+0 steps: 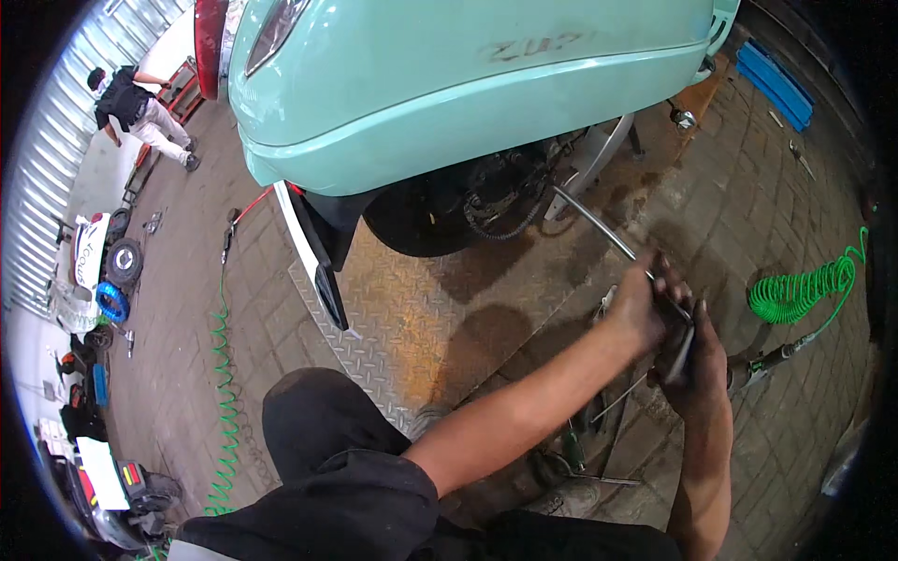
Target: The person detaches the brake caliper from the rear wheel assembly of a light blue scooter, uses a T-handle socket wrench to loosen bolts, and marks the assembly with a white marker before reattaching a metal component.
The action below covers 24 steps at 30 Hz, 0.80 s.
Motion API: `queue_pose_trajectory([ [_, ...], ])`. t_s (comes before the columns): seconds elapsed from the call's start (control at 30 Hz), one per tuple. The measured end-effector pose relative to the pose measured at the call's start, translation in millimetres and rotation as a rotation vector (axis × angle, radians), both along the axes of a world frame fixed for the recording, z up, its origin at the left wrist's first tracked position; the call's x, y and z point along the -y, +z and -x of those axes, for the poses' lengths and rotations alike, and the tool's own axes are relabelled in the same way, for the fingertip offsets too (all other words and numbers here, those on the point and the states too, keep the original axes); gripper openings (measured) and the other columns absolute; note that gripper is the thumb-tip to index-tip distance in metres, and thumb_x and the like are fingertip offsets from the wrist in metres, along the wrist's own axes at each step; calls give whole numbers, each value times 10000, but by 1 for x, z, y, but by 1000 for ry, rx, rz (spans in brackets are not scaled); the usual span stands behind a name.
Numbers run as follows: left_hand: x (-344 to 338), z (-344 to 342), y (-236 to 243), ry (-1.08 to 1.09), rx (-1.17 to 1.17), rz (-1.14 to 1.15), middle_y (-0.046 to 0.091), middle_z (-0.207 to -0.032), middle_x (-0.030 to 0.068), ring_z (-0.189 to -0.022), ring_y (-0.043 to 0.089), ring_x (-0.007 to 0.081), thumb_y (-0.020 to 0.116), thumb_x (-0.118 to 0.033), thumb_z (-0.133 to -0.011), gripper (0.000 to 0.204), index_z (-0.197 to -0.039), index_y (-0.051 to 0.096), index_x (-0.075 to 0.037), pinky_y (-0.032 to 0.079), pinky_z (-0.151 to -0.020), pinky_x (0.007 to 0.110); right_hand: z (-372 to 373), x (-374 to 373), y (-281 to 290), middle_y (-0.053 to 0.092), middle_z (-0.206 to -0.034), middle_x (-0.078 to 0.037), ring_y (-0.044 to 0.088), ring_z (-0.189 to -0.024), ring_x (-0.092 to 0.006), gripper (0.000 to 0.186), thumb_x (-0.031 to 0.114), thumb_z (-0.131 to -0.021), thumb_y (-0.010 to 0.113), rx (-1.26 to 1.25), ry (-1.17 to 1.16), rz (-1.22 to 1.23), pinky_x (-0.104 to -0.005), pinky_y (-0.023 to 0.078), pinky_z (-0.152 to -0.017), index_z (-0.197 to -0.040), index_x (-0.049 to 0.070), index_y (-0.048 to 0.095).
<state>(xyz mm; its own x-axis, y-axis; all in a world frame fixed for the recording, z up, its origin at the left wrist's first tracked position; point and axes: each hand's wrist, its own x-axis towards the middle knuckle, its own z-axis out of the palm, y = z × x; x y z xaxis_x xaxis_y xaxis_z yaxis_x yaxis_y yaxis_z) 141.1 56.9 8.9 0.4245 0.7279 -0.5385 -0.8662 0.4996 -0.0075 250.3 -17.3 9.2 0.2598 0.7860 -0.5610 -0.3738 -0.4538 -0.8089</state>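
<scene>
A mint-green scooter body [402, 93] fills the top middle, with its dark underside and wheel [421, 220] below. A long chrome bar tool [599, 222] runs from a metal fitting beside the wheel down to my hands. My left hand [641, 313] is closed around the bar. My right hand [697, 365], just right of it, is closed on the bar's lower end, where a flatter metal handle shows between the fingers. An air tool [758, 366] lies on the paving behind my right hand. A green-handled tool [572, 449] and thin metal rods lie below my hands.
A rusty tread plate [412, 332] lies under the scooter. Green coiled hoses [800, 292] sit on both sides. Blue strips [774, 84] lie at upper right. A person [140, 112] in dark top and light trousers stands at upper left. Wheels [124, 264] and parts line the left wall.
</scene>
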Motion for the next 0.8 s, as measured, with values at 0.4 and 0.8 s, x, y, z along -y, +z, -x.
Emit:
queue_pose_trajectory([
  [0.4, -4, -3, -8, -82, 53, -149, 289, -561, -24, -502, 318, 136, 447, -329, -976, 344, -692, 389, -144, 361, -536, 311, -29, 5, -16, 618, -746, -163, 595, -695, -334, 266, 227, -897, 551, 1149, 358, -426, -410, 445, -633, -999, -15, 589],
  [0.8, -2, 7, -7, -96, 34, -88, 380, -590, -12, -570, 420, 152, 471, -245, -958, 233, -755, 444, -134, 416, -590, 314, -23, 11, -20, 621, -703, -101, 579, -622, -252, 360, 346, -933, 531, 1157, 292, -541, -372, 450, -589, -993, -3, 599],
])
